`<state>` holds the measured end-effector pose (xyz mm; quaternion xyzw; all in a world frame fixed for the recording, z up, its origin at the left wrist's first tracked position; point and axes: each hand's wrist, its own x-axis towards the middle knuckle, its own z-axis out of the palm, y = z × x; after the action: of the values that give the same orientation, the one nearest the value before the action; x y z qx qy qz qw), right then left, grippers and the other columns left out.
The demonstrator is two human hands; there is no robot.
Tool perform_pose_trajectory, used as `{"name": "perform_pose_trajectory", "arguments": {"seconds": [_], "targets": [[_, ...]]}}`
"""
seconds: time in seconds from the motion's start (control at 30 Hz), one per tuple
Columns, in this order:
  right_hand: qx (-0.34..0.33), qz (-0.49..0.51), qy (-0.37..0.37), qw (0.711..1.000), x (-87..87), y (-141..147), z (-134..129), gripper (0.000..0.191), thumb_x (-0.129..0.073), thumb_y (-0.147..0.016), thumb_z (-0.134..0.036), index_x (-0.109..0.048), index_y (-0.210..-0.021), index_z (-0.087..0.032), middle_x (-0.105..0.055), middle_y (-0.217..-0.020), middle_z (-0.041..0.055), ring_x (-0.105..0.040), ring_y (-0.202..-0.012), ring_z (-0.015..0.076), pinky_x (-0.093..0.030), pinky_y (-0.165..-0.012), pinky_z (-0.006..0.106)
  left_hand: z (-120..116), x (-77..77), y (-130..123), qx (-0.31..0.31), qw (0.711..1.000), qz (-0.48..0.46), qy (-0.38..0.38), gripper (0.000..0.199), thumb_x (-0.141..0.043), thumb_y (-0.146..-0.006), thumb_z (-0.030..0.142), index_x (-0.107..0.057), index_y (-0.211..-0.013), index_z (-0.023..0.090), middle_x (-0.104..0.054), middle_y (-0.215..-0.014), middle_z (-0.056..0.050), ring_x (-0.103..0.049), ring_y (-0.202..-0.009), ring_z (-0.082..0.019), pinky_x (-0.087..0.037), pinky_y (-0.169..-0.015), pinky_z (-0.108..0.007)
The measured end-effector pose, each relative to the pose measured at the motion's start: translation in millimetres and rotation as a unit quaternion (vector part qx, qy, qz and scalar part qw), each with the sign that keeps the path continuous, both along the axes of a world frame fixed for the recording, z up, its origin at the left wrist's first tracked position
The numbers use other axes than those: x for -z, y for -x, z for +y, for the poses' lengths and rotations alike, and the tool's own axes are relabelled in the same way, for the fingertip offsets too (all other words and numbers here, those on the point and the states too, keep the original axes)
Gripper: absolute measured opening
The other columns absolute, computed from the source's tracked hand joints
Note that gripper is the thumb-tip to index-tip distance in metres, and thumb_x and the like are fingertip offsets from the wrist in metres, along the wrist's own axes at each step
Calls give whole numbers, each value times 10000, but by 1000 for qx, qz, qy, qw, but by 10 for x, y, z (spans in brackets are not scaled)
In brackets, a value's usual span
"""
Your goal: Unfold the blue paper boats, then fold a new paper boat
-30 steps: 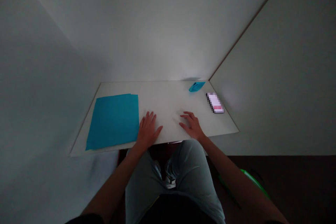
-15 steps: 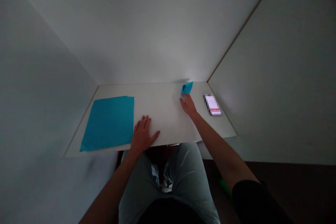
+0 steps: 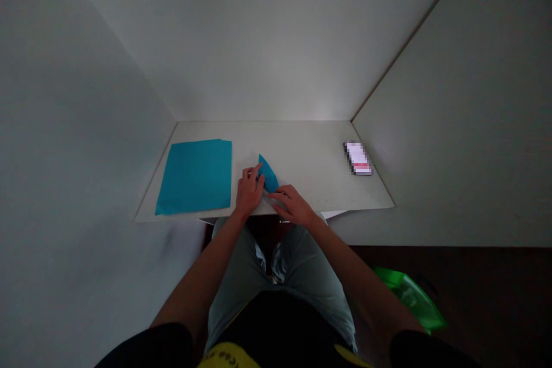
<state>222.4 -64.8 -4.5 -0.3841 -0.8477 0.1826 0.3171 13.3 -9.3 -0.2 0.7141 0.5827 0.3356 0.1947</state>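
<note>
A small folded piece of blue paper (image 3: pixel 269 177) is on the white table near its front edge, between my two hands. My left hand (image 3: pixel 250 188) grips its left side, with the fingertips against the folds. At the lower right corner, my right hand (image 3: pixel 294 205) has its thumb and fingers closed on the paper. My fingers cover parts of the folded piece. To the left of my left hand lies a stack of flat blue paper sheets (image 3: pixel 196 177), with edges slightly out of line.
A phone (image 3: pixel 359 158) with a lit, blurred screen lies at the right end of the white table (image 3: pixel 310 144). Walls close in the back and both sides. A green bag (image 3: pixel 409 296) is on the dark floor at the lower right.
The folded blue paper has come from the back right of the table to the front middle with my right hand. My left hand has moved from lying flat to holding it.
</note>
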Motion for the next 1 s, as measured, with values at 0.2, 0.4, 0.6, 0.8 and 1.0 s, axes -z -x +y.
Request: {"name": "perform_pose_trajectory", "arguments": {"seconds": [0.2,0.4,0.6,0.8,1.0], "targets": [[22,144,175,974,-74,-66,-7,596,-518,-1075,-561,-509,-1585,-252,-733,-1261,140,-685,-1055,292,-579,-975,495,6,-16,48,14,999,-26,16,395,-495,-1092,365,-693,-1415,253,-667,-1321,-113,-733,-1076,-232,-554,-1066,-425],[81,242,295,921,-20,-37,90,591,-516,-1043,-648,-544,-1501,-276,-779,-1048,45,-583,-628,152,-540,-645,319,30,-37,42,4,998,-67,10,357,-656,-1040,411,-712,-1336,220,-767,-1282,-99,-752,-1035,-231,-553,-1044,-401],[119,218,280,928,29,-40,331,505,-602,-990,-600,-640,-1345,-243,-751,-878,15,-578,-623,159,-500,-600,295,40,-17,54,11,995,-95,16,360,-801,-941,451,-775,-1233,242,-836,-1122,-61,-775,-998,-227,-569,-1021,-381],[207,188,166,946,82,-87,493,491,-713,-889,-583,-670,-1216,-220,-715,-1036,74,-538,-644,160,-502,-618,327,31,38,86,74,987,-136,47,426,-887,-852,476,-798,-1205,253,-847,-1101,-61,-799,-991,-232,-614,-964,-370],[186,118,186,957,98,-58,440,326,-635,-981,-570,-678,-993,-248,-717,-818,16,-604,-667,181,-472,-652,313,-4,-22,80,88,981,-157,74,365,-833,-893,523,-816,-1136,251,-849,-1091,-57,-800,-931,-231,-625,-901,-353]]}}
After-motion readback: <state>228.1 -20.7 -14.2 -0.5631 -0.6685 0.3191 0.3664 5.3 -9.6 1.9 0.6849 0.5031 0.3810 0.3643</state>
